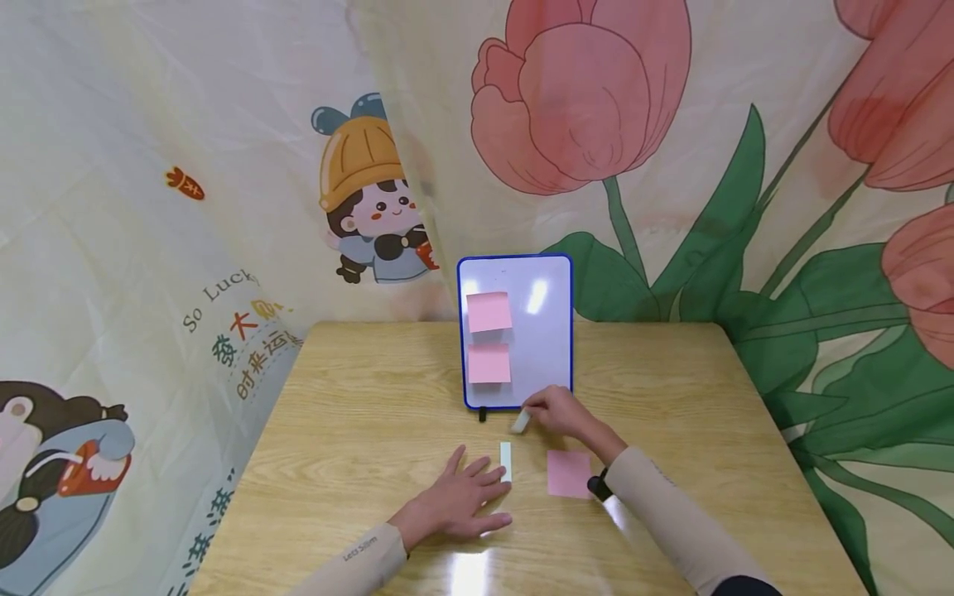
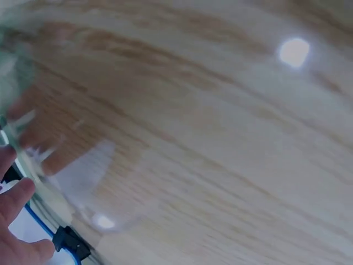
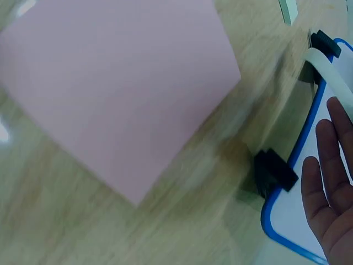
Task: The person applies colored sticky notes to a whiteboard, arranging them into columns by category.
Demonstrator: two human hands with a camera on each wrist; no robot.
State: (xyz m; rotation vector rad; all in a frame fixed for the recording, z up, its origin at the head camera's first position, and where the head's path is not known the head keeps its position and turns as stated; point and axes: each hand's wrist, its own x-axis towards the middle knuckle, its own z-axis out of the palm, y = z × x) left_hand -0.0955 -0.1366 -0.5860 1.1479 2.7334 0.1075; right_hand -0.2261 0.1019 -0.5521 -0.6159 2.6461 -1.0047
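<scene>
My right hand [image 1: 557,411] pinches a small pale green paper strip [image 1: 520,423] just below the lower edge of a blue-framed whiteboard [image 1: 542,348]. In the right wrist view the strip [image 3: 330,74] curls at its free end, and the other fingers extend in front of the board. My left hand [image 1: 458,501] lies spread low over the table, fingertips at a narrow pale green strip pad [image 1: 506,454]. Two pink sticky notes, an upper one [image 1: 489,312] and a lower one [image 1: 489,364], are stuck on the board's left half.
A pink square sticky-note pad [image 1: 569,473] lies on the wooden table [image 1: 358,389] near the right wrist. Black feet [image 3: 276,171] hold the whiteboard upright. Behind the table hangs a printed cloth [image 1: 715,232] with tulips.
</scene>
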